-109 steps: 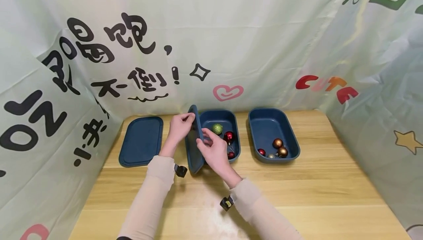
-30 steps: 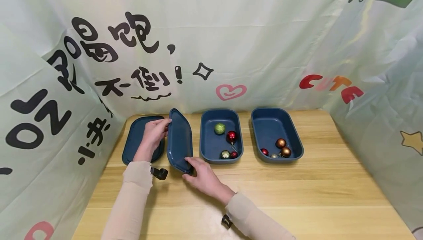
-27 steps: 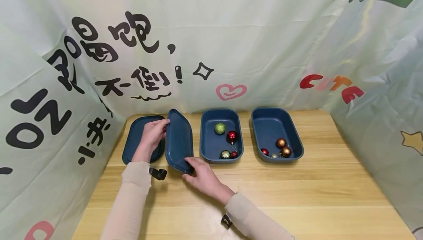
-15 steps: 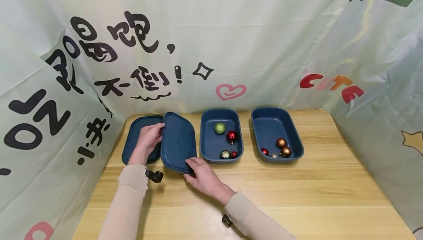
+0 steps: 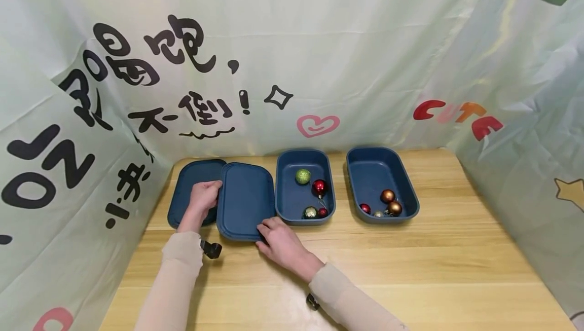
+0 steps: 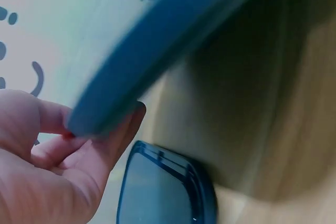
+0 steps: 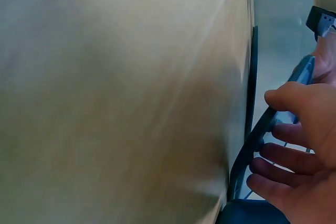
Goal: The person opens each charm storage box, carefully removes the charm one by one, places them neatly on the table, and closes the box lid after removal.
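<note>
Tilted steeply half a second ago, the held lid point(image 5: 246, 201) has swung down much flatter, left of the middle box point(image 5: 292, 198).

Both hands' fingers grip it: the left hand point(image 5: 204, 199) pinches its left edge between thumb and fingers, while the right hand point(image 5: 283, 242) pinches its near right corner, thumb on one face and fingers on the other; its left edge is raised off the wooden tabletop point(image 5: 410, 280), overlapping in the head view the right part of a second blue lid point(image 5: 189, 184) lying flat. Uncovered, the middle box holds a green ball point(image 5: 303, 176), two red balls point(image 5: 319, 187) and a gold ball point(image 5: 310, 212); the open right box point(image 5: 371, 169) holds two copper balls point(image 5: 387, 196), a red one and a small pale one.
</note>
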Available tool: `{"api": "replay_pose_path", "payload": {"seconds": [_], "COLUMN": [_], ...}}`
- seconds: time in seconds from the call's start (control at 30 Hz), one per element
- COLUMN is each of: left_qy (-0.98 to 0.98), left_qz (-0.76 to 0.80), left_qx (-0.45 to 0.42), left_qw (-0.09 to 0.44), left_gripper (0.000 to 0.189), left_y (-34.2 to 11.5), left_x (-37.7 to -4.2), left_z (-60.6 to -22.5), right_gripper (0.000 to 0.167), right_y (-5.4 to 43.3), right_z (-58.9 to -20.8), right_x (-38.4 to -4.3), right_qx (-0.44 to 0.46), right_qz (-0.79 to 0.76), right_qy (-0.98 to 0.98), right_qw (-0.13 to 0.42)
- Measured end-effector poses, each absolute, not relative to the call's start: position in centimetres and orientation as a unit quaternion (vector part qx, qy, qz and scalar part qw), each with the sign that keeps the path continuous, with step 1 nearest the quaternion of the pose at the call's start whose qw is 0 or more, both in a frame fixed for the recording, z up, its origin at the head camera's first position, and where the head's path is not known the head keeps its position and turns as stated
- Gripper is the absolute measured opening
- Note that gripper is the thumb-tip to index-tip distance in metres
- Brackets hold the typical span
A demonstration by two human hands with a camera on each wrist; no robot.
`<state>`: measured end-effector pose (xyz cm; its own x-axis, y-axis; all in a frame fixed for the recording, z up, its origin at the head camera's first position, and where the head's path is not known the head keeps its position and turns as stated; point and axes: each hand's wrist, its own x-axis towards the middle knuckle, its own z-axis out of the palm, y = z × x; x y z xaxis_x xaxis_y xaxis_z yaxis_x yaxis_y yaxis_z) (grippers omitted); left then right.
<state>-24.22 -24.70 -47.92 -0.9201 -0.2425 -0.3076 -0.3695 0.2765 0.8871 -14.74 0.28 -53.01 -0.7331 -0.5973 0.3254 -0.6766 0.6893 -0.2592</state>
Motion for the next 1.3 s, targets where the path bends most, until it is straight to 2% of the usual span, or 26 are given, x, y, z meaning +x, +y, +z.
{"api": "replay_pose_path", "payload": {"seconds": [0.23, 0.6, 0.77, 0.97, 1.3], "left_qy": [0.850, 0.878, 0.891, 0.909, 0.927], "left_qz": [0.495, 0.448, 0.426, 0.392, 0.357], "left_qx": [-0.180, -0.167, -0.155, -0.137, -0.114], "left_qw": [0.019, 0.000, 0.014, 0.041, 0.010], "left_gripper": [0.041, 0.035, 0.035, 0.045, 0.043], "left_y": [-24.4, -24.1, -23.9, -23.8, -23.6], "left_x": [-23.7, -23.3, -23.2, -22.9, -23.0], "left_z": [-49.2, -50.1, -50.2, -50.1, -50.6], "right_gripper": [0.035, 0.033, 0.033, 0.030, 0.026], "right_y": [0.2, 0.2, 0.2, 0.2, 0.3], "right_z": [-53.3, -53.2, -53.3, -53.5, -53.4], "right_x": [-14.9, -14.9, -14.9, -15.0, -15.0], "right_qx": [0.356, 0.361, 0.362, 0.365, 0.368], "right_qz": [0.160, 0.146, 0.147, 0.141, 0.143], "right_qy": [-0.914, -0.915, -0.914, -0.913, -0.911], "right_qw": [0.112, 0.105, 0.106, 0.113, 0.117]}}
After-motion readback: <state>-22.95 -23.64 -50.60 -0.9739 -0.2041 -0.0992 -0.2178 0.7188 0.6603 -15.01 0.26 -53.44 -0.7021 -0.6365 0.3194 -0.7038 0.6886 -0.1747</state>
